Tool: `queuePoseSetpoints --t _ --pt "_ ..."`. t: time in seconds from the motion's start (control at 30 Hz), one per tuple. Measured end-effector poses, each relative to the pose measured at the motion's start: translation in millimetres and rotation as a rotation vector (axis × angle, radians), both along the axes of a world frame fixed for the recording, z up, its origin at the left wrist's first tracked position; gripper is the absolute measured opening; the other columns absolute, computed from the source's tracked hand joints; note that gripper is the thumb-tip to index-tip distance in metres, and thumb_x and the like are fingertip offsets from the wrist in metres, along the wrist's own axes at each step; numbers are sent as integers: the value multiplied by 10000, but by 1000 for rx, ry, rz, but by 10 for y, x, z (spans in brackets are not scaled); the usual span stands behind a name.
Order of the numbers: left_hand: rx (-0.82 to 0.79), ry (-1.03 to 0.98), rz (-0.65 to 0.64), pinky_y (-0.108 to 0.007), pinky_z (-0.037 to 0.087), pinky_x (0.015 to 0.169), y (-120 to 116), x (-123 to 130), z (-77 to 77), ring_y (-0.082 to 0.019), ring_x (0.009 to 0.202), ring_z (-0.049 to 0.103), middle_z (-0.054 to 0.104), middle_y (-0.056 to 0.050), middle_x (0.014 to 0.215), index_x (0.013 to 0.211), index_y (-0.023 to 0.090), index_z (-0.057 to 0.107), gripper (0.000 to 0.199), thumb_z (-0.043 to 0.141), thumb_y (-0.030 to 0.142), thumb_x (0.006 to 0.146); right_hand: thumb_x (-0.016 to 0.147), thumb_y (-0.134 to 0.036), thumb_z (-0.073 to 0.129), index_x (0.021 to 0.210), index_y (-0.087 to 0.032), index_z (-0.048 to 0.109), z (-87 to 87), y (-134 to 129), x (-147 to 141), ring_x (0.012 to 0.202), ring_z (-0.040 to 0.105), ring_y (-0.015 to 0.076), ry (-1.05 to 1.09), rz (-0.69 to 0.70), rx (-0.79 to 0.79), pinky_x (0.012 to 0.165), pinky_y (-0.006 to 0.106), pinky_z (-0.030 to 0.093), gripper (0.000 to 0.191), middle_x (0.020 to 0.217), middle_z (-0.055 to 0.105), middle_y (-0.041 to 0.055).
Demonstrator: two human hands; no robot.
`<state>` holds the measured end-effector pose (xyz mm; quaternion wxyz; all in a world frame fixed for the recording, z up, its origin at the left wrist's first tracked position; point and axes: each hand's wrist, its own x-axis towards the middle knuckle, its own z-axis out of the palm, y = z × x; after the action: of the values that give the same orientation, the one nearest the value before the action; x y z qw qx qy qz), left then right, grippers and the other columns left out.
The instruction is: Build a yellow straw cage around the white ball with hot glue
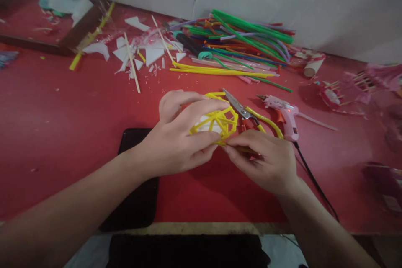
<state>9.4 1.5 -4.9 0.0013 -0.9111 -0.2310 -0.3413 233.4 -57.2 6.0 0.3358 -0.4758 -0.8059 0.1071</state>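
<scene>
My left hand [179,134] is closed around a round openwork frame [216,120] made of yellow pipe cleaners, with something white showing inside it. At the frame's lower right edge, the thumb and forefinger of my right hand [266,159] pinch a yellow strand; its far part is hidden by the fingers. Just behind my right hand lie scissors [243,112] with yellow handles, blades pointing up and left. Right of them rests a pink hot glue gun [287,119] with a small red light lit and a glue stick out of its back.
Bundled coloured pipe cleaners [248,37] and a row of yellow ones [220,70] lie at the back. White scraps [153,55] and thin wooden sticks [132,63] are left of them. A black tablet-like slab [138,201] sits under my left forearm. The glue gun's cord [314,180] runs to the front edge.
</scene>
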Motion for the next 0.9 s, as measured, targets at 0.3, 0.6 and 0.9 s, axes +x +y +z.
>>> queuePoseSetpoints --t 0.3,0.6,0.9 --pt "-79 -4 20 -643 410 1044 18 22 -23 -361 1284 441 519 -37 1457 881 286 700 52 655 259 885 901 -177 684 852 -219 687 1 -19 -9 588 670 90 32 40 -3 544 197 515 65 712 742 -23" --pt "-132 -29 34 -640 396 1072 -15 8 4 -361 1308 446 500 -12 1481 917 285 726 116 617 246 930 902 -210 706 879 -220 700 30 -24 -1 603 686 94 28 46 -57 553 201 510 26 754 768 -19" --pt "-106 -38 -26 -632 385 1050 1 -7 -34 -370 1272 472 521 -87 1459 930 269 700 67 667 231 886 765 -263 753 810 -223 711 -68 195 820 559 617 160 20 -841 -109 574 312 447 73 670 699 45"
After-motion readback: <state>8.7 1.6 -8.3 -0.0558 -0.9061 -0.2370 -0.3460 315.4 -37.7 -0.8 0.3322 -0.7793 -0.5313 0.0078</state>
